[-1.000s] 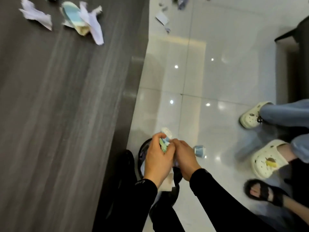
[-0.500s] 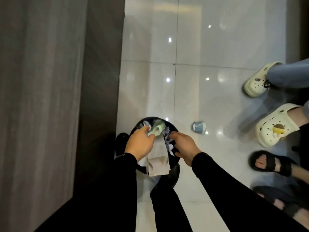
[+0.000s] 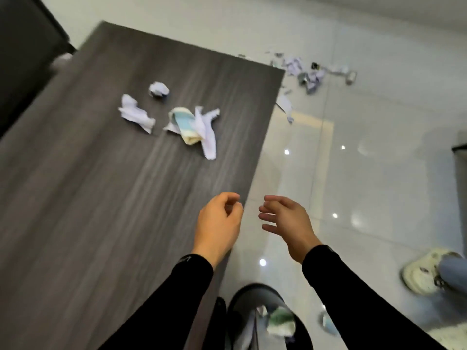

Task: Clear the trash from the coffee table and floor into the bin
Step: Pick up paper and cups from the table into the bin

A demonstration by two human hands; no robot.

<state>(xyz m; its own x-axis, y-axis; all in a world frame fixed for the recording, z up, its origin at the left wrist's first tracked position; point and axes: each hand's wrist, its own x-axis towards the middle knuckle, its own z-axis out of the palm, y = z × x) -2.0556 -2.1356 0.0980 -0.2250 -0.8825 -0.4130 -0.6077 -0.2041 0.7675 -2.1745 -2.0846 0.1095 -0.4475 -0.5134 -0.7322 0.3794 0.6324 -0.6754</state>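
both hands empty, left hand [image 3: 219,224] fingers curled, right hand [image 3: 288,223] fingers apart; paper scraps [image 3: 194,127] far-left on tabletop [image 3: 101,198], left hand nearer.

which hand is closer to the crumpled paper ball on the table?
Left. The left hand is over the table's near edge, below the crumpled paper ball; the right hand is farther right, over the floor. Both are empty.

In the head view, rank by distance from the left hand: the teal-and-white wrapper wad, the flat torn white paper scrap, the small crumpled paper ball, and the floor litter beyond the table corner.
From the left hand:
1. Teal-and-white wrapper wad, table centre.
2. Flat torn white paper scrap, further left.
3. Small crumpled paper ball, behind both.
4. Floor litter, past the table's far corner.
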